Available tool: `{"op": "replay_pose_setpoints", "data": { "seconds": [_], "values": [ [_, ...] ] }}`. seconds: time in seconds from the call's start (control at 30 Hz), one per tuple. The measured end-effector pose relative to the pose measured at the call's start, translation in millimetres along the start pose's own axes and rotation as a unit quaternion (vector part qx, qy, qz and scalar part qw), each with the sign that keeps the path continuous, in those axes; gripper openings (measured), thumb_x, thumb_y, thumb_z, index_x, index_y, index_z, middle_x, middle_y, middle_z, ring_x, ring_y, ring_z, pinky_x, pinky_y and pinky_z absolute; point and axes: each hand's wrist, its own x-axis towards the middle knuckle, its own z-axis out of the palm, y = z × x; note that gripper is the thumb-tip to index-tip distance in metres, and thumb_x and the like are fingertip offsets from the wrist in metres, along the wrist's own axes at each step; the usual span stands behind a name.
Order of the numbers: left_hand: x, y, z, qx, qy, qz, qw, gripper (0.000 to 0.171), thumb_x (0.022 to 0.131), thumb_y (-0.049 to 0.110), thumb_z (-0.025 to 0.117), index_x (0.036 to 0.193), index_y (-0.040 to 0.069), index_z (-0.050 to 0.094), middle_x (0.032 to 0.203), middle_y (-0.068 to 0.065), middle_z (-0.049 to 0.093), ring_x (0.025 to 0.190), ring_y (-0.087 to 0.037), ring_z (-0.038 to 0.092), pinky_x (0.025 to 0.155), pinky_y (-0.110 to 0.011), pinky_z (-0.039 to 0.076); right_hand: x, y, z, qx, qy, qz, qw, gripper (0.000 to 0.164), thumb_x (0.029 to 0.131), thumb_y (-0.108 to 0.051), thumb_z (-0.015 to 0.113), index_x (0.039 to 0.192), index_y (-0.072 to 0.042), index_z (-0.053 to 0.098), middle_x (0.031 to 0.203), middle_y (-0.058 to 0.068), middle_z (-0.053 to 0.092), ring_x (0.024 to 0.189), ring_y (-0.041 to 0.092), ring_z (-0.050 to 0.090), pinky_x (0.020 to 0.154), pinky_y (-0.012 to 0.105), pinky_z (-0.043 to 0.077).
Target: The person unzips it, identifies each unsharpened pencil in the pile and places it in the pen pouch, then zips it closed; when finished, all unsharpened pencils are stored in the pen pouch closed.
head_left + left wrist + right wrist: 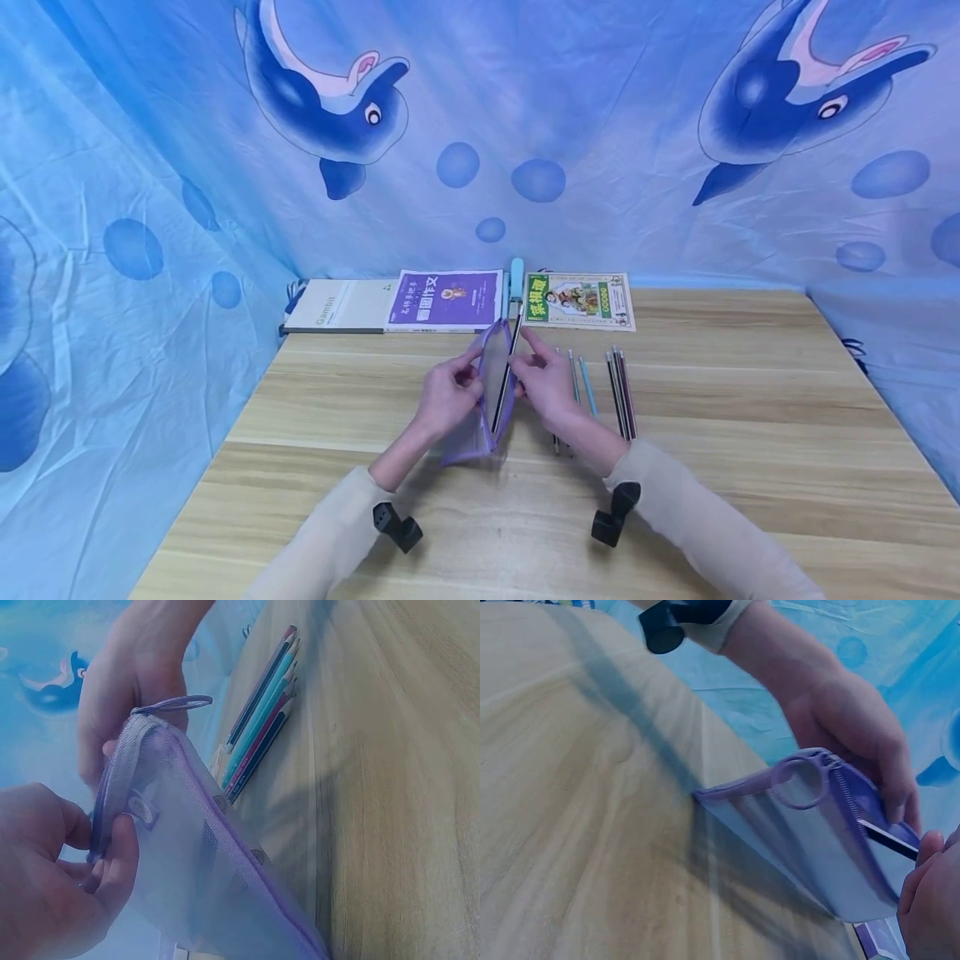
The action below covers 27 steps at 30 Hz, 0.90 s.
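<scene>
A purple mesh zip pouch (467, 446) stands tilted over the table with its mouth spread. My left hand (450, 398) pinches one edge of that mouth between thumb and fingers, seen close up in the left wrist view with the pouch's mesh side (195, 855). At the opposite edge, my right hand (546, 383) grips a dark pencil (518, 327), which slants down into the opening. In the right wrist view the pencil (891, 841) runs from the pouch's zip to the right fingertips (928, 847). Its lower part lies inside the pouch.
Several pencils (621, 392) lie to the right, partly behind the right forearm, among them a light blue pencil (587, 385). At the back are a white book (341, 304), a purple book (472, 292), a green-and-cream booklet (577, 300) and a light blue object (517, 273).
</scene>
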Motion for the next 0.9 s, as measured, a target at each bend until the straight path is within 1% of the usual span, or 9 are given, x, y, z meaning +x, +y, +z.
{"op": "replay_pose_setpoints", "data": {
  "seconds": [0.17,0.33,0.37,0.43,0.53,0.63,0.73,0.83,0.9],
  "values": [
    [1.2,2.7,0.3,-0.003,0.013,-0.001,0.9999,0.052,0.083,-0.012,0.061,0.134,-0.009,0.057,0.087,-0.017,0.064,0.070,-0.020,0.062,0.053,-0.030,0.061,-5,3,2,-0.050,-0.009,-0.037,0.998,0.063,0.092,-0.004,0.069,0.150,-0.012,0.046,0.093,0.011,0.069,0.049,0.017,0.055,0.038,0.022,0.047],
    [0.5,5.3,0.5,-0.005,0.023,-0.004,0.9997,0.051,0.083,-0.012,0.060,0.133,-0.008,0.058,0.086,-0.016,0.064,0.069,-0.020,0.061,0.052,-0.031,0.061,-10,2,4,-0.107,-0.014,-0.073,0.992,0.060,0.089,-0.005,0.072,0.146,-0.011,0.052,0.089,0.008,0.070,0.049,0.021,0.059,0.046,0.043,0.059],
    [0.5,5.3,0.8,-0.005,0.025,-0.004,0.9997,0.051,0.083,-0.012,0.060,0.133,-0.007,0.058,0.086,-0.016,0.065,0.069,-0.020,0.061,0.052,-0.031,0.061,-11,2,4,-0.113,-0.017,-0.079,0.990,0.059,0.089,-0.005,0.072,0.145,-0.011,0.053,0.089,0.008,0.070,0.049,0.020,0.059,0.046,0.044,0.059],
    [0.6,4.7,1.1,-0.004,0.028,-0.001,0.9996,0.051,0.082,-0.012,0.059,0.133,-0.008,0.059,0.085,-0.015,0.065,0.068,-0.020,0.061,0.052,-0.031,0.061,-12,2,4,-0.115,-0.022,-0.087,0.989,0.057,0.089,-0.003,0.071,0.143,-0.009,0.055,0.090,0.008,0.069,0.048,0.018,0.058,0.044,0.039,0.058],
    [0.5,3.8,1.1,-0.003,0.030,-0.001,0.9995,0.051,0.082,-0.013,0.059,0.132,-0.008,0.059,0.085,-0.014,0.064,0.069,-0.020,0.061,0.051,-0.031,0.061,-13,3,3,-0.111,-0.032,-0.094,0.989,0.053,0.089,-0.001,0.070,0.140,-0.005,0.057,0.090,0.009,0.067,0.049,0.015,0.058,0.038,0.025,0.051],
    [0.2,3.2,1.0,-0.003,0.029,-0.004,0.9996,0.051,0.081,-0.013,0.058,0.132,-0.007,0.060,0.084,-0.013,0.064,0.069,-0.019,0.061,0.051,-0.031,0.061,-14,3,0,-0.106,-0.033,-0.098,0.989,0.049,0.090,0.000,0.068,0.137,-0.002,0.059,0.090,0.011,0.066,0.052,0.021,0.060,0.042,0.032,0.056],
    [0.2,3.3,1.0,-0.003,0.029,-0.004,0.9996,0.051,0.081,-0.013,0.058,0.131,-0.006,0.060,0.084,-0.013,0.064,0.068,-0.019,0.061,0.051,-0.031,0.061,-12,3,-8,-0.115,-0.025,-0.104,0.988,0.047,0.090,0.000,0.067,0.136,-0.003,0.060,0.090,0.011,0.066,0.055,0.027,0.062,0.045,0.034,0.057],
    [0.6,3.3,1.2,-0.002,0.030,-0.002,0.9995,0.051,0.081,-0.013,0.058,0.131,-0.007,0.060,0.083,-0.012,0.064,0.068,-0.019,0.060,0.050,-0.031,0.061,-7,1,-24,-0.143,-0.018,-0.124,0.982,0.045,0.090,0.000,0.066,0.135,-0.002,0.061,0.090,0.012,0.067,0.057,0.030,0.064,0.040,0.023,0.050],
    [0.9,3.0,1.5,0.001,0.030,0.003,0.9995,0.051,0.081,-0.014,0.058,0.131,-0.007,0.060,0.083,-0.012,0.064,0.068,-0.019,0.060,0.050,-0.030,0.061,-2,0,-40,-0.173,-0.017,-0.144,0.974,0.044,0.090,0.000,0.066,0.134,-0.001,0.061,0.090,0.012,0.068,0.057,0.031,0.065,0.040,0.021,0.049]
  ]
}}
